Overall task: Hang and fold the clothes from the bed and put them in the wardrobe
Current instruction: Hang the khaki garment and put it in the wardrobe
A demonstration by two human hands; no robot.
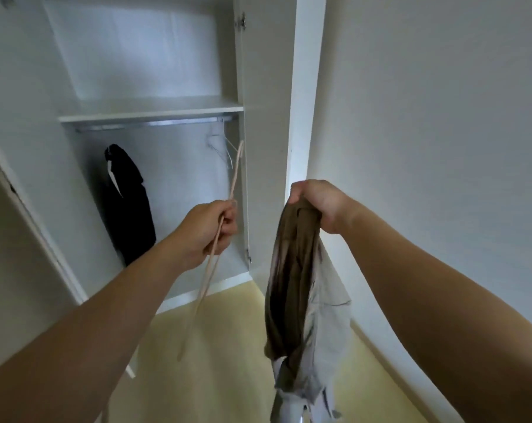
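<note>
My left hand is curled round a thin pale hanger, with thumb and fingers pinching it near its middle. The hanger runs on a slant, its upper end rising toward the wardrobe's right edge and its lower end dropping past my forearm toward the floor. My right hand is fisted, knuckles up, and clamps the bunched top of a brown garment. A light grey garment hangs down with it, just behind and to the right. I cannot tell whether the fingers hold the grey one directly or whether it hangs tangled in the brown. Both droop in a twisted bundle, off the floor as far as I can see, though the bundle runs out of the bottom of the view.

Beyond my hands, the wardrobe stands open. On the left, a black garment hangs below the metal rail, which sits just under a white shelf. At the rail's right end hang a few thin wire hangers, close to the pale hanger's upper tip. Next comes the open door, seen edge-on between my two hands. A plain white wall fills the right side behind my right arm.
</note>
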